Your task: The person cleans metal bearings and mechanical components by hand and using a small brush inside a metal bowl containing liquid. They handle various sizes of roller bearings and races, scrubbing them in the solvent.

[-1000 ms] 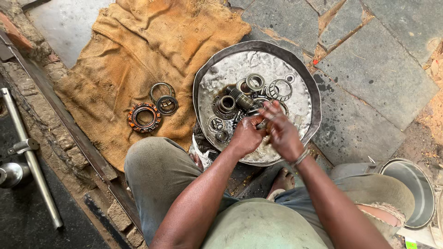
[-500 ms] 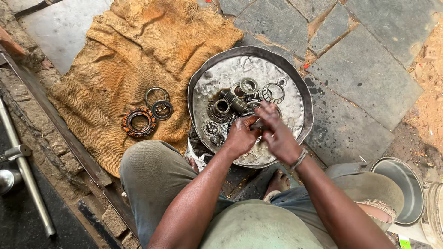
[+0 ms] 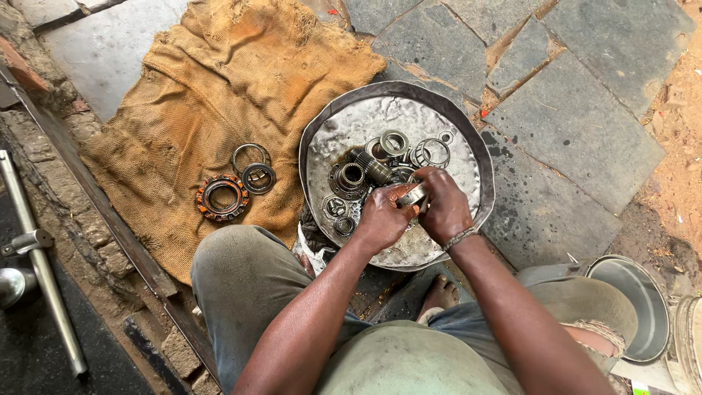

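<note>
Two hands meeting over the near half of the round metal pan [image 3: 322, 132], both forearms reaching forward from the bent knees. Left hand [image 3: 382, 216] curled, fingers closed around one side of a small shiny metal ring [image 3: 414, 194]; right hand [image 3: 443, 205] cupped over the ring's other side, knuckles up, a thin bracelet [image 3: 459, 238] at the wrist. Ring held just above the pan's floor, a little nearer than the pan's middle. Pan's near rim partly hidden beneath the wrists; far rim and right rim bare, with grey stone slabs [image 3: 578, 124] lying open beyond them. Inside the pan, beyond the hands: a toothed gear hub [image 3: 349, 177] standing in dark oily liquid, a bearing race [image 3: 394, 143] at the far side, an open caged ring [image 3: 433, 153] to the right of it, smaller round parts [image 3: 336, 208] to the left of the hands. Left of the pan, a burlap sack [image 3: 212, 88] spread flat, bearing an orange-caged bearing [image 3: 221, 197] and two thin rings [image 3: 253, 167] just beside it. Right of the pan and nearer, a steel bucket [image 3: 635, 307] with a dull grey inside, contents not discernible. Far left of the pan, a metal pipe [image 3: 40, 271] lying along dark ground.
</note>
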